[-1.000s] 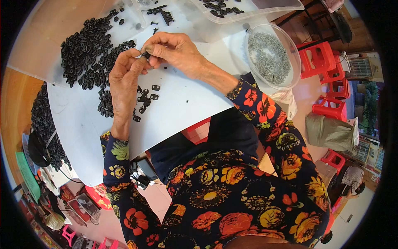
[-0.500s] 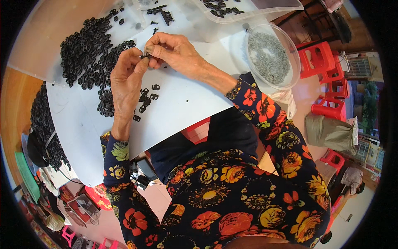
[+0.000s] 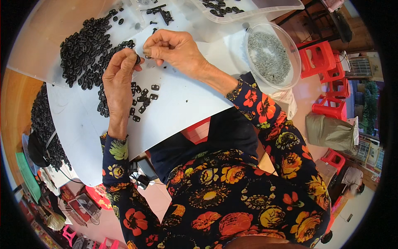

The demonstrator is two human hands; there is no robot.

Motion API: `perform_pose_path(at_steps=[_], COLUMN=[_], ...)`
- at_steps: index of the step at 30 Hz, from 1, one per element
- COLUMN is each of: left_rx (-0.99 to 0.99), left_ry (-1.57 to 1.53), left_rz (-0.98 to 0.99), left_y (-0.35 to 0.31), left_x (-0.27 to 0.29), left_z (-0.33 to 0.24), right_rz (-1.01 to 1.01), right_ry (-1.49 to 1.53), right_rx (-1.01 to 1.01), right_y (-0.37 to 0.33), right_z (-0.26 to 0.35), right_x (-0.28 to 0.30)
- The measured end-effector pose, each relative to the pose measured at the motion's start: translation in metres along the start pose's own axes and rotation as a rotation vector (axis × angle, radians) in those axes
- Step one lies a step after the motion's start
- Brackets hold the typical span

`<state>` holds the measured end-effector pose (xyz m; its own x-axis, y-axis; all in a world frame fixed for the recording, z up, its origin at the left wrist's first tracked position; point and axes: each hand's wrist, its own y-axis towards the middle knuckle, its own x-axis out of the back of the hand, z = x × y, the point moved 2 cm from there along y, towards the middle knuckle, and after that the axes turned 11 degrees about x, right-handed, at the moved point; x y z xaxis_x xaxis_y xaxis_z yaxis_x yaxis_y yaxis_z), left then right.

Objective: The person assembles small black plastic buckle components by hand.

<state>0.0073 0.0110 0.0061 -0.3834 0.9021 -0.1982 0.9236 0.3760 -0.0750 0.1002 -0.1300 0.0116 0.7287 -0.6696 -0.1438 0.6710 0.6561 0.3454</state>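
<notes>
Over the white table, my left hand [image 3: 119, 79] pinches a small black plastic piece [image 3: 138, 59] between thumb and fingertips. Just to its right, my right hand [image 3: 178, 50] has thumb and forefinger pressed together; whatever is between them is too small to make out. A gap separates the two hands. Beyond my left hand spreads a heap of black two-holed plastic pieces [image 3: 85, 52], resembling cord-lock bodies. Several squarish black two-holed pieces [image 3: 143, 98] lie loose to the right of my left wrist.
A round clear tub [image 3: 297, 62] of small silvery metal pieces, apparently springs, stands right. Clear plastic bins [image 3: 253, 15] border the table's far side. Black pins [image 3: 166, 15] lie beyond my right hand. Another black heap [image 3: 45, 128] is at far left. Red stools [image 3: 317, 60] stand on the right.
My hands, together before, have come apart. The left has shifted slightly left and nearer with the black piece, uncovering more loose pieces beside its wrist. The right has moved slightly farther away.
</notes>
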Motion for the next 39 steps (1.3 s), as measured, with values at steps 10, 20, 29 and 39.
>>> perform_pose_path(at_steps=[10, 20, 29, 39], left_rx=[-0.042, -0.042, -0.103, -0.157], left_ry=[0.107, 0.109, 0.333, 0.354], left_rz=[0.003, 0.003, -0.033, -0.109], left_y=[0.002, 0.004, 0.001, -0.005], left_x=[0.000, 0.002, -0.001, -0.010], left_z=[-0.005, -0.004, -0.010, -0.019], right_rz=[0.062, 0.033, 0.026, -0.064], right_ry=[-0.092, -0.110, -0.118, -0.039], right_rx=[0.081, 0.084, 0.088, 0.064], right_y=[-0.001, -0.002, -0.003, -0.002], right_z=[-0.001, -0.002, -0.007, 0.000], right_x=[-0.006, -0.005, -0.006, -0.005])
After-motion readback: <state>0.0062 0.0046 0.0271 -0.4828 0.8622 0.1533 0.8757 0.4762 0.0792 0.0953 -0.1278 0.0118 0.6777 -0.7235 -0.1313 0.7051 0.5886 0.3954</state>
